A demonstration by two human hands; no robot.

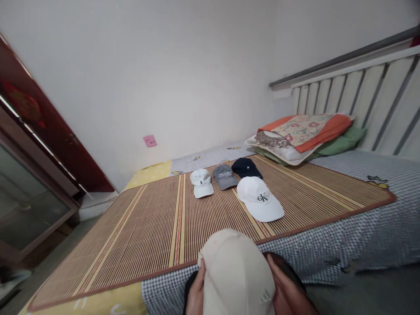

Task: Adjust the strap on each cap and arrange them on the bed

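We sit facing a bed, holding a cream cap (236, 271) low in the centre, its lower part cut off by the bottom edge. Our left hand (196, 291) and right hand (287, 286) grip its two sides; most of our fingers are hidden by it or cropped. On the striped mat (138, 232) beyond lie four more caps: a white cap with a small dark emblem (201, 178), a grey cap (224, 176), a navy cap (245, 168) and, nearest us, a white CK cap (259, 200). This last one overlaps the navy cap in our view; we cannot tell whether they touch. The grey cap's script is too small to read, as is the pink note (150, 141) on the wall. Stacked pillows (305, 133) block part of the slatted headboard (354, 89). A red door (42, 118) is cut off at left, and dark shapes behind our hands are unclear.
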